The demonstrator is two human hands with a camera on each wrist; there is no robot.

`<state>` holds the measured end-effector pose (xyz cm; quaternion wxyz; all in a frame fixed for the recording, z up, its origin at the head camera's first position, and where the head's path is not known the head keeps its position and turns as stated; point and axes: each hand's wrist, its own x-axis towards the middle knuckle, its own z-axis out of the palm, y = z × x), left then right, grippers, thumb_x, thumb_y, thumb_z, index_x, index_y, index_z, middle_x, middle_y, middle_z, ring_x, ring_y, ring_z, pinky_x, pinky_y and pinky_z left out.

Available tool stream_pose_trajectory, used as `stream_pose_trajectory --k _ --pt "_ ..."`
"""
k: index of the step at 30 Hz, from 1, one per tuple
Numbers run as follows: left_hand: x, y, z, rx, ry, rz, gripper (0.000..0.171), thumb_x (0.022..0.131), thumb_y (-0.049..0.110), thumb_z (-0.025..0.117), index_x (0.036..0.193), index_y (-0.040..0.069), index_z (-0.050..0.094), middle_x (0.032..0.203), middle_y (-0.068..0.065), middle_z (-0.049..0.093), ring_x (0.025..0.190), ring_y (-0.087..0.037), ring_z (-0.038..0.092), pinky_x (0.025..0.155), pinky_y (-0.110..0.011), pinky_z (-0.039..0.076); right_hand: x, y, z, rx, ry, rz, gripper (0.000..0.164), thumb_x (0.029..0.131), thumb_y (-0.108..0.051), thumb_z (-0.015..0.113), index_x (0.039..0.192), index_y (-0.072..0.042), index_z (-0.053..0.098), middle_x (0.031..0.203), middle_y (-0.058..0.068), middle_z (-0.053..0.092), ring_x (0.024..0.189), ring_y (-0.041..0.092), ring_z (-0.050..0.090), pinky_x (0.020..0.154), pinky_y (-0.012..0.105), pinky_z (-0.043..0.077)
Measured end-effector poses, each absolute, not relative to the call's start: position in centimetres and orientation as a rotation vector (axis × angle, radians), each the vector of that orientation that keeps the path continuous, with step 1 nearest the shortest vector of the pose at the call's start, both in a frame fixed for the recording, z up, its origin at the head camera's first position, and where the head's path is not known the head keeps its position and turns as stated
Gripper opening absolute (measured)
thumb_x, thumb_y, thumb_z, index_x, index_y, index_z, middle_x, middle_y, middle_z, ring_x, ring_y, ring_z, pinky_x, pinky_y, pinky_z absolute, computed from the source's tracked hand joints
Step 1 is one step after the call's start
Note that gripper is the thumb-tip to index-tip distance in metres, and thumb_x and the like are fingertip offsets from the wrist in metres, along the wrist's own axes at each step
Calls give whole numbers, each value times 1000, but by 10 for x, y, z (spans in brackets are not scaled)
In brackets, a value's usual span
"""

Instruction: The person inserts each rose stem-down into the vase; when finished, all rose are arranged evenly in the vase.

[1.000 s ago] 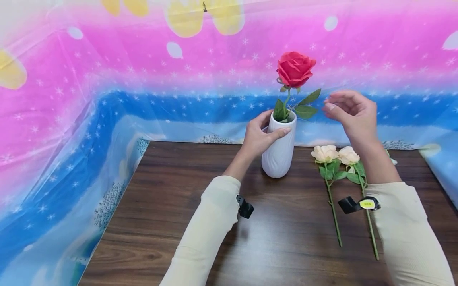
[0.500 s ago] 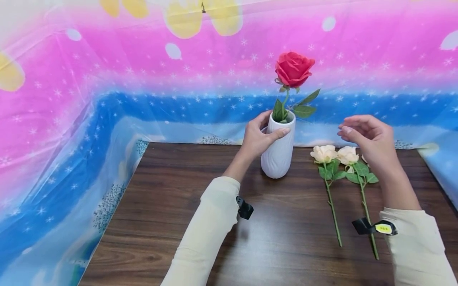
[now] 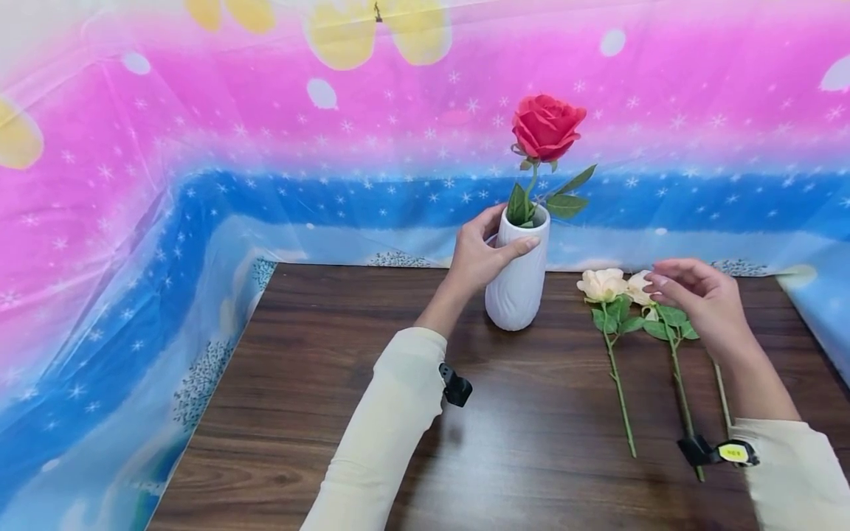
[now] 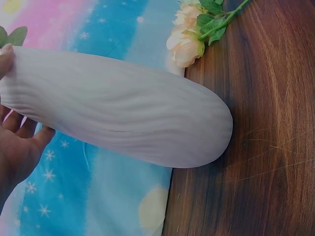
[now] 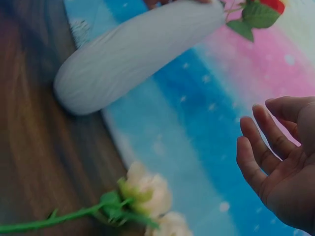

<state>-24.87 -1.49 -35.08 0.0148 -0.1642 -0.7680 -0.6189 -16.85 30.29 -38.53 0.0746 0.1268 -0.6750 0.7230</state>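
Observation:
A white ribbed vase (image 3: 516, 284) stands upright near the back of the table, and a red rose (image 3: 547, 127) with green leaves rises from its mouth. My left hand (image 3: 479, 247) grips the vase just below the rim, thumb across the front. In the left wrist view the vase (image 4: 123, 110) fills the middle. My right hand (image 3: 707, 302) hovers, fingers loosely bent and holding nothing, above the cream roses at the right. One cream rose (image 3: 602, 285) lies fully visible. Its neighbour (image 3: 639, 287) is partly hidden by my fingertips, and a third stem (image 3: 721, 391) shows under my wrist.
The dark wooden table (image 3: 332, 383) ends at the back against a pink and blue printed cloth (image 3: 319, 199), which also hangs along the left side. Small black cameras are strapped to both sleeves. The rose stems point toward the table's front edge.
My right hand has moved down and to the right, from beside the red rose's leaves to over the cream roses. The left hand, vase and red rose have stayed in place.

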Motion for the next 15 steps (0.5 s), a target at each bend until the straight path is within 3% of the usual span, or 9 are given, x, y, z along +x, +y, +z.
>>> stream_pose_trajectory --k 9,15 --pt "-248 -15 -350 -523 -2390 -1909 69 88 28 81 149 13 52 143 -9 62 133 -24 61 107 -37 55 -168 317 -424 186 -2302 2015 25 99 -2 61 109 -24 70 95 -19 74 83 -5 72 71 12 59" --pt "-247 -16 -349 -522 -2391 -1904 69 88 28 81 149 13 51 143 -9 62 133 -25 61 107 -37 55 -170 321 -446 154 -2385 2012 24 100 -6 61 108 -27 70 96 -23 74 85 -6 72 72 13 59"
